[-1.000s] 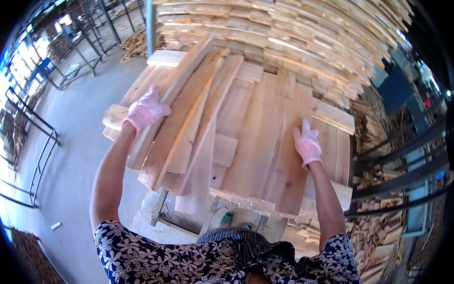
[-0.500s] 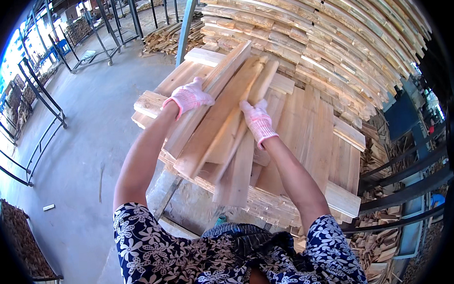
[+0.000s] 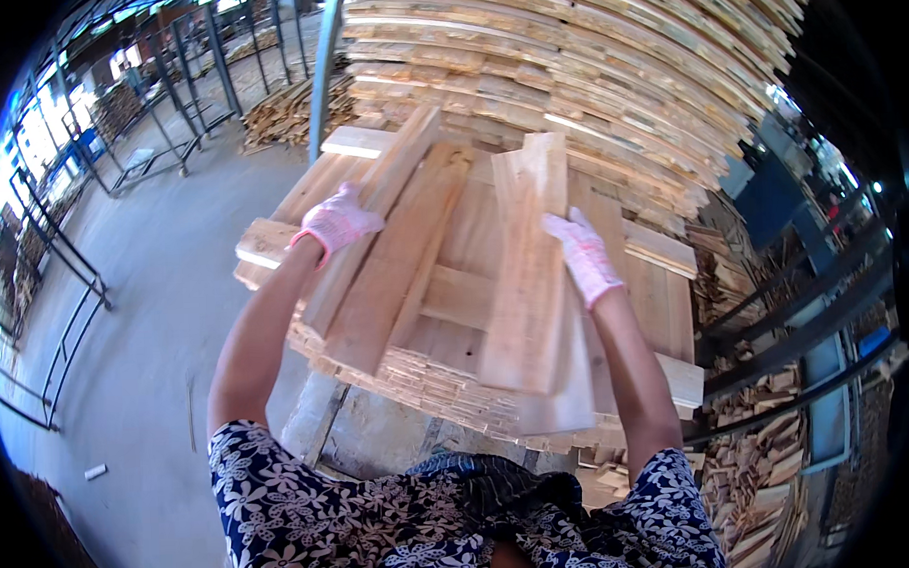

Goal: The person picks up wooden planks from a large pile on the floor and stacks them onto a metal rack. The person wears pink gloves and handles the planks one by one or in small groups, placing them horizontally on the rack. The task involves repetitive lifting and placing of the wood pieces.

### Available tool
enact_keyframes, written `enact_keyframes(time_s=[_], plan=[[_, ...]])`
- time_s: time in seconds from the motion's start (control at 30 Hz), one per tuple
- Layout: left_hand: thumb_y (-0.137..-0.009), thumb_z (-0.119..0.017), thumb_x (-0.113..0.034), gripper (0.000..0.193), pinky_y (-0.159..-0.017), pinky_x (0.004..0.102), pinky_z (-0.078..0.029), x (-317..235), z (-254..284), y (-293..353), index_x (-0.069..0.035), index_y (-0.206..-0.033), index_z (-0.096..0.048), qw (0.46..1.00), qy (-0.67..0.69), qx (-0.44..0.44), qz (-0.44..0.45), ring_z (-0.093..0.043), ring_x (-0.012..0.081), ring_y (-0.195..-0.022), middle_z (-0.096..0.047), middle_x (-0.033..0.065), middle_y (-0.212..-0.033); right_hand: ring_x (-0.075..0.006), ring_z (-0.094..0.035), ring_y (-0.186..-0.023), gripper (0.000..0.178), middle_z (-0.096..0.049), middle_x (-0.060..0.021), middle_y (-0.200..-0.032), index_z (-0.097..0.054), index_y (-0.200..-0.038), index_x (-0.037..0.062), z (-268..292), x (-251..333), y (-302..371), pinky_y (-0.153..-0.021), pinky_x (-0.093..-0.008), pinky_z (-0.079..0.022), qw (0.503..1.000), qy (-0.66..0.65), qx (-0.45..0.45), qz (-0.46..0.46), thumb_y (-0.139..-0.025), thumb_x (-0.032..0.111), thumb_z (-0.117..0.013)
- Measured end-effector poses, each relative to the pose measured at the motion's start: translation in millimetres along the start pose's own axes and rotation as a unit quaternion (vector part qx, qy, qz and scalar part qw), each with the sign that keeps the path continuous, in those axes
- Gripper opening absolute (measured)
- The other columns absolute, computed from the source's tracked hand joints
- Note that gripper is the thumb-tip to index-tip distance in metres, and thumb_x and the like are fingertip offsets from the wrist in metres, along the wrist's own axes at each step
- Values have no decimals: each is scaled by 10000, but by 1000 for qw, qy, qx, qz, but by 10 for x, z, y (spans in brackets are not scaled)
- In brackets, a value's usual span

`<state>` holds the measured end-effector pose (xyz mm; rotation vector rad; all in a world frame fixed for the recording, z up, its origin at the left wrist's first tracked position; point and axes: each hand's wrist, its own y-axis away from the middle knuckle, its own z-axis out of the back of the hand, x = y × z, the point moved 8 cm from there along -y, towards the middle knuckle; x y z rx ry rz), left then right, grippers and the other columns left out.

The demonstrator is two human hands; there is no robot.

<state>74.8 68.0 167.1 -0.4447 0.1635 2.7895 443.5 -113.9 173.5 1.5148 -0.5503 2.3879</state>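
Observation:
A layer of pale wooden boards lies across a stack point(image 3: 398, 381) in front of me. My left hand point(image 3: 338, 224), in a pink and white knitted glove, is closed on the edge of a long board point(image 3: 403, 171) that lies slanted on the left. Beside it is a wide slanted board point(image 3: 408, 256). My right hand point(image 3: 585, 255), gloved alike, grips the right edge of an upper board point(image 3: 530, 281), its thumb on the face. A paler board point(image 3: 568, 390), blurred by motion, is under that one. The right fingertips are partly hidden.
A tall wall of stacked boards point(image 3: 547, 60) rises behind the pile. A blue-grey post point(image 3: 324, 78) stands at its left end. Metal rack frames point(image 3: 76, 327) stand on the concrete floor point(image 3: 165, 294) at left. Loose wood pieces point(image 3: 756, 464) lie heaped at right, next to dark curved bars point(image 3: 768, 368).
My right hand has moved right with the upper board and the paler one, away from the slanted boards on the left. My left hand stays at its board. The view has shifted slightly.

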Motion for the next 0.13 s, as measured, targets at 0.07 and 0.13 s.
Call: enact_keyframes(time_s=[0.07, 0.13], plan=[[-757, -716, -480, 1052, -994, 417, -509, 49, 69, 23, 44, -1556, -277, 1000, -10, 0, 13, -653, 364, -1207, -662, 266, -1279, -271, -521, -1379, 550, -541, -230, -1464, -552, -1419, 14, 391, -129, 163, -1145, -378, -412, 989, -122, 49, -65, -970, 323, -630], [-789, -688, -500, 1047, -1159, 331, -394, -180, 160, 98, -3, -1595, -242, 999, -49, 10, 15, -496, 322, -1409, -471, 236, -1537, -206, -450, -1441, 688, -494, -219, -1524, -398, -1572, 101, 1090, -661, 86, -1237, -388, -276, 970, -196, 128, -69, -964, 292, -656]])
